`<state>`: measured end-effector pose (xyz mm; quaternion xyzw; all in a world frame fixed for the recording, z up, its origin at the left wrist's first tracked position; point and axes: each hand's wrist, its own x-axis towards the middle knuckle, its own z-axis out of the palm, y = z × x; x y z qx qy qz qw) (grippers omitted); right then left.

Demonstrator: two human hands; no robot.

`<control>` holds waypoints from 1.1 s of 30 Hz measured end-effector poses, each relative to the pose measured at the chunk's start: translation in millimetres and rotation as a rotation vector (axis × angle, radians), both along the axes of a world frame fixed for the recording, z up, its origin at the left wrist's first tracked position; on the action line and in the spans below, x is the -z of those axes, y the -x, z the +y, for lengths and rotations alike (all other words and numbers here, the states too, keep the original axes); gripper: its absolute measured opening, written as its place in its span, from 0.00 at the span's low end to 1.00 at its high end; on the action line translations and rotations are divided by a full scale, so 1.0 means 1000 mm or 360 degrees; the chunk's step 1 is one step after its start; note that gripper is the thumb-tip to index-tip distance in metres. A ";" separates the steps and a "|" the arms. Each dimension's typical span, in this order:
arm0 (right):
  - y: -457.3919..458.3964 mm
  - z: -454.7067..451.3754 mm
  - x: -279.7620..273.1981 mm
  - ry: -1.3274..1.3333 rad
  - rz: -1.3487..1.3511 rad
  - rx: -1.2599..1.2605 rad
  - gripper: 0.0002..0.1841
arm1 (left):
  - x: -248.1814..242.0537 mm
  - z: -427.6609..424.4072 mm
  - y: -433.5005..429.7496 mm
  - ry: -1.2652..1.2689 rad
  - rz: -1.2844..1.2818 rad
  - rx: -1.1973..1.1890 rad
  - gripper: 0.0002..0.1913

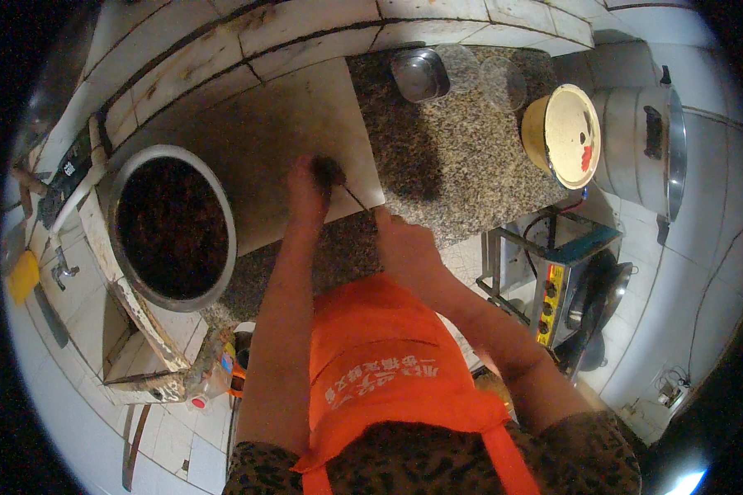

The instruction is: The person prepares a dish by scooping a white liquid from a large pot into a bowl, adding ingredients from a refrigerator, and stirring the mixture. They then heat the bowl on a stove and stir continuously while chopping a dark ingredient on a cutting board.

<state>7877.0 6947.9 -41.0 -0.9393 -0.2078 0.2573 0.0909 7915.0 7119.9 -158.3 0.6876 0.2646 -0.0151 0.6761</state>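
Note:
My left hand (306, 189), somewhat blurred, holds a dark lump (328, 171) above a pale flat board (272, 130) on the counter. What the lump is cannot be made out. A thin dark blade-like tool (356, 197) runs from the lump back to my right hand (405, 241), which is closed around its hidden handle. The tool's far end touches or lies just in front of the lump; I cannot tell which. To the left, a large round metal basin (228, 247) holds a dark mass (172, 229) too dim to identify.
Speckled granite counter (470, 167) extends right of the board. At its back stand a square metal dish (420, 75) and clear round containers (503, 83). A cream enamel basin (569, 136), a big metal pot (634, 148) and a gas stove (551, 303) are rightward; a tap (65, 272) is leftward.

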 end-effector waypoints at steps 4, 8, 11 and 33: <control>0.004 0.005 0.028 -0.0073 -0.0061 0.0043 0.14 | 0.012 -0.002 0.000 -0.0226 0.0013 -0.0175 0.06; -0.002 -0.004 0.036 -0.0099 -0.0019 0.0103 0.13 | 0.014 0.006 0.004 -0.0827 -0.0099 0.0190 0.07; -0.005 -0.012 0.018 -0.0189 0.0047 0.0084 0.20 | 0.014 0.009 0.005 -0.0870 0.0094 0.0316 0.07; 0.008 -0.043 0.028 -0.0740 0.0186 0.0502 0.19 | 0.015 -0.011 0.010 -0.0988 0.0174 0.0170 0.12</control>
